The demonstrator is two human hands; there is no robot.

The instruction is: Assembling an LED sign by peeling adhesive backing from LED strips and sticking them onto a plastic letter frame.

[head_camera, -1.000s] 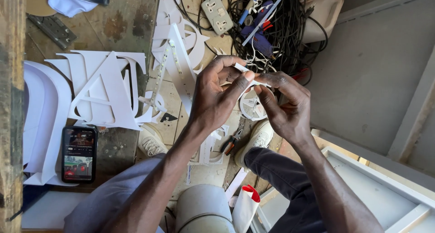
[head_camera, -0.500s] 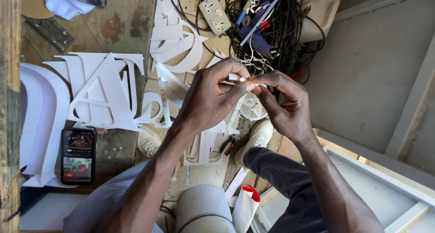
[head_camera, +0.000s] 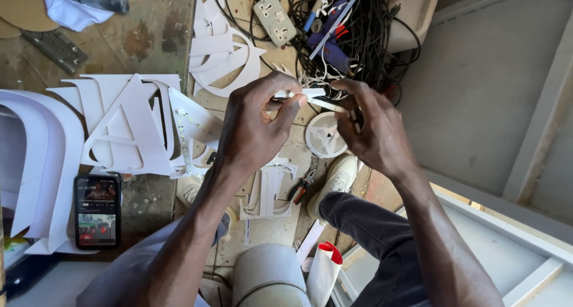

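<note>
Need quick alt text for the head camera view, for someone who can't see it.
Both hands, left hand and right hand, pinch a thin white strip together above a cluttered floor with white cut-out letters, a phone, pliers and tangled black cables.

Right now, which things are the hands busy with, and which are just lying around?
In use:
- left hand
- right hand
- thin white strip pinched between both

Lying about:
- white cut-out letters
- phone
- pliers
- white reel
- socket strip
- tangled black cables
</note>
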